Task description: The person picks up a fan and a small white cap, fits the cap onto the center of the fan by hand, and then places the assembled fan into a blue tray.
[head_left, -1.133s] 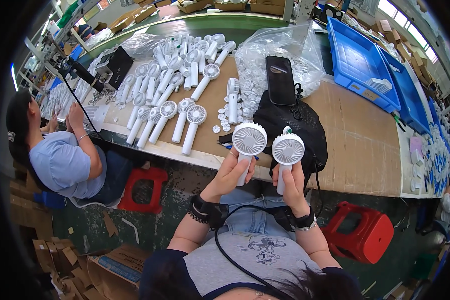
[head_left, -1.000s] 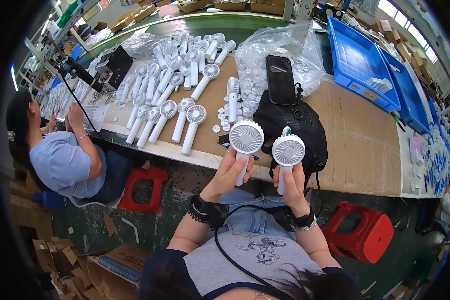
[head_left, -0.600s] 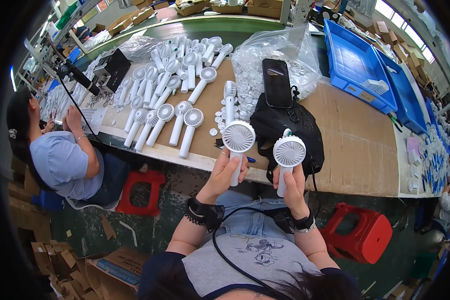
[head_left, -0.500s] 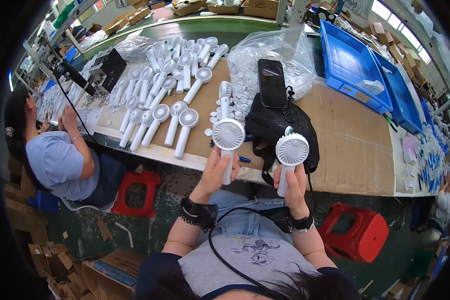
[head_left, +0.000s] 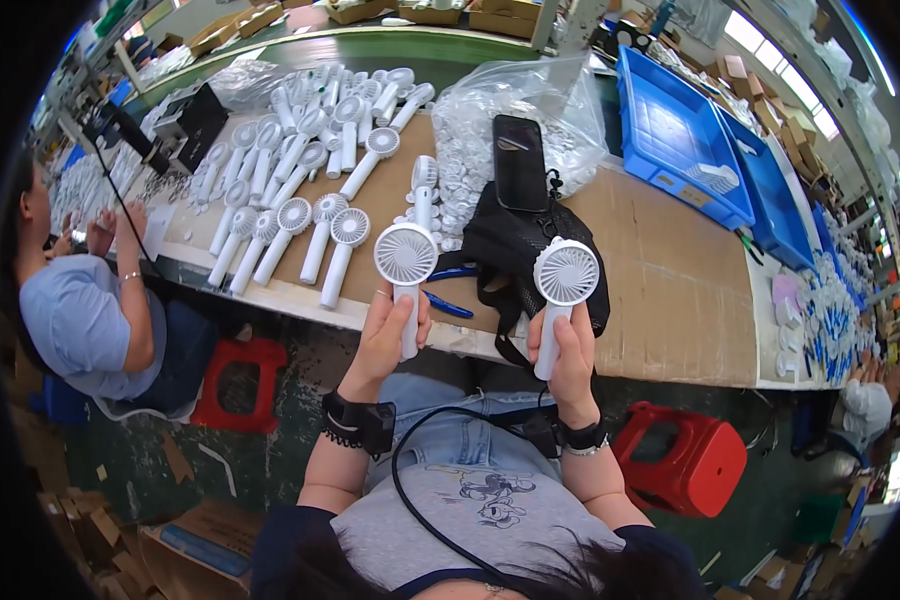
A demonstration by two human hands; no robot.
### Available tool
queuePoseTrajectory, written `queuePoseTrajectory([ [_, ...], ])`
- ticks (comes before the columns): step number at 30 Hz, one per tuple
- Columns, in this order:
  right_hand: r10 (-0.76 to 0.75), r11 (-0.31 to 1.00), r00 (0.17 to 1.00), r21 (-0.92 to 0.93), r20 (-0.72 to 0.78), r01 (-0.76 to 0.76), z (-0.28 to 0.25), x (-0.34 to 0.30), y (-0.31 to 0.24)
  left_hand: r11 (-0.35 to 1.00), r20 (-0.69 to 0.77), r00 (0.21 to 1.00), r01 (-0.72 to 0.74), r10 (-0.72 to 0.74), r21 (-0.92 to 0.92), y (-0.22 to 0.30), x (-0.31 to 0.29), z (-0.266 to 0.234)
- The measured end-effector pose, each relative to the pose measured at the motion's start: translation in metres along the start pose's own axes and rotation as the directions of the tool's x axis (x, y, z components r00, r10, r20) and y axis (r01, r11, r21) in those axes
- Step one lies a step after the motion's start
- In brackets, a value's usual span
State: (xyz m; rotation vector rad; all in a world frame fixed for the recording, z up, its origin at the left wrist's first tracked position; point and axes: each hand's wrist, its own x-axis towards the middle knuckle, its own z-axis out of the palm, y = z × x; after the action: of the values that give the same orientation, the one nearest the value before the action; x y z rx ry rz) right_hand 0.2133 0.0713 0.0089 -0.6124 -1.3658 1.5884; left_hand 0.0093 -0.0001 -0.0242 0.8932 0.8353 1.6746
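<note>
My left hand (head_left: pixel 382 335) is closed round the handle of a white handheld fan (head_left: pixel 406 254), its round grille facing up. My right hand (head_left: pixel 568 350) grips a second white handheld fan (head_left: pixel 567 272) by its handle, with the thumb along the front. Both fans are held up at the table's front edge, apart from each other. Just beyond the left one lie another white fan (head_left: pixel 424 190) and blue pliers (head_left: pixel 448 305). A black mesh bag (head_left: pixel 490 240) lies behind the right one, with a black phone (head_left: pixel 520 165) resting on it.
Many white handheld fans (head_left: pixel 292 216) lie left on the cardboard-topped table (head_left: pixel 675 290). A clear plastic bag (head_left: pixel 460 130) of small white parts is at the back. Blue trays (head_left: pixel 670 130) stand at right. A co-worker (head_left: pixel 90 310) sits left; red stools (head_left: pixel 685 455) flank me.
The view has shifted, so the table and its contents sit further left. Both hands still hold their fans; the right fan has tilted slightly, and more of the blue pliers shows.
</note>
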Motion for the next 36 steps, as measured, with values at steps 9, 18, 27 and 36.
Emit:
queuePoseTrajectory([
  [9, -0.002, 0.999, 0.994, -0.032, 0.106, 0.005, 0.022, 0.006, -0.002, 1.0, -0.017, 1.0, -0.003, 0.003, -0.002, 0.009, -0.006, -0.004],
  [18, 0.071, 0.996, 0.989, -0.053, 0.129, -0.065, 0.035, 0.006, 0.003, 1.0, -0.038, 0.999, -0.029, 0.03, 0.01, 0.014, -0.01, 0.002],
  [27, 0.18, 0.983, 0.962, -0.069, 0.206, -0.169, 0.042, 0.007, 0.016, 0.998, -0.036, 0.998, -0.057, 0.057, 0.006, 0.019, -0.021, -0.003],
  [36, 0.204, 0.958, 0.945, -0.249, 0.256, -0.14, 0.041, 0.015, 0.027, 0.996, -0.112, 0.99, -0.08, 0.085, 0.049, 0.018, -0.022, -0.01],
])
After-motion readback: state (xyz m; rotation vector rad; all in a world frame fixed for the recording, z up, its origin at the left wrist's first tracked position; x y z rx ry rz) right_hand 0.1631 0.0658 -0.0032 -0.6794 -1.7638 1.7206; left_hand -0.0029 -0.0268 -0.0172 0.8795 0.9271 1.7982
